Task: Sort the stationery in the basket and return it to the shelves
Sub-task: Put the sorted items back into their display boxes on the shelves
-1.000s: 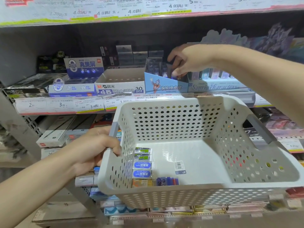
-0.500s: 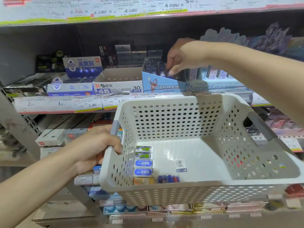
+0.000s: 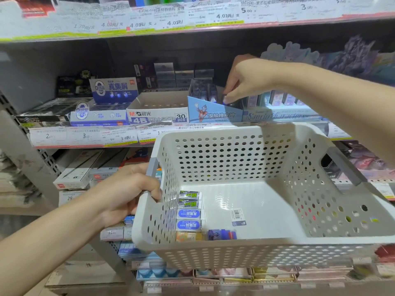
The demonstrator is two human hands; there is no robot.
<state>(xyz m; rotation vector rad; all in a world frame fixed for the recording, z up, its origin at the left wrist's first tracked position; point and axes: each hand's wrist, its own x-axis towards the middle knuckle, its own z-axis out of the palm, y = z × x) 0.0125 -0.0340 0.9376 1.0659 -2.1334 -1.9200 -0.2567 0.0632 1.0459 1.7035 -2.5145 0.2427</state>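
Note:
I hold a white perforated basket point(image 3: 213, 134) in front of the shelves, my left hand point(image 3: 128, 189) gripping its grey left handle. Along the basket's left wall lie two green-labelled erasers point(image 3: 189, 198), two blue-labelled erasers point(image 3: 190, 220) and an orange one point(image 3: 188, 236). A small blue-and-red eraser pack point(image 3: 222, 234) lies beside the orange one. My right hand point(image 3: 245, 82) reaches over the basket to the middle shelf. Its fingertips are pinched on a small dark eraser pack point(image 3: 224, 100) at the top of the blue hero-print display box point(image 3: 213, 114).
A white 4B eraser carton point(image 3: 158, 116) stands left of the blue box and a pale Sanrio box point(image 3: 284, 116) to its right. Price-tag strips point(image 3: 85, 135) line the shelf edges. Long boxes point(image 3: 81, 171) fill the lower shelf, and the upper shelf edge point(image 3: 192, 24) hangs above.
My right hand went from spread fingers over the blue display box to a pinch lowered into it. The basket and left hand stayed almost still.

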